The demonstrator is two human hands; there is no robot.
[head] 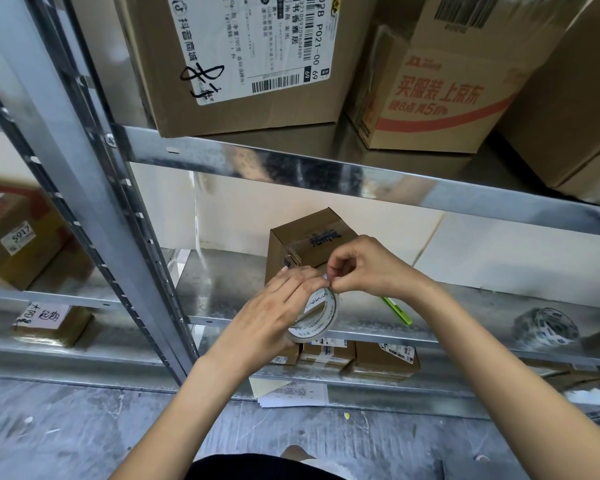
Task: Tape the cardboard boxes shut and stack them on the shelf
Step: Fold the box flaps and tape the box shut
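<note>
A small brown cardboard box (309, 239) with dark writing on its top stands on the middle metal shelf (229, 289). In front of it my left hand (274, 310) grips a roll of clear tape (321, 317). My right hand (364, 265) pinches the tape's loose end at the top of the roll, thumb and forefinger closed. Both hands hover just in front of the box, covering its lower front.
A green utility knife (399, 310) lies on the shelf to the right of my hands, and a second printed tape roll (546, 327) sits further right. Large boxes (243, 64) fill the upper shelf. Small parcels (381, 358) lie on the lowest shelf. A steel upright (94, 188) runs on the left.
</note>
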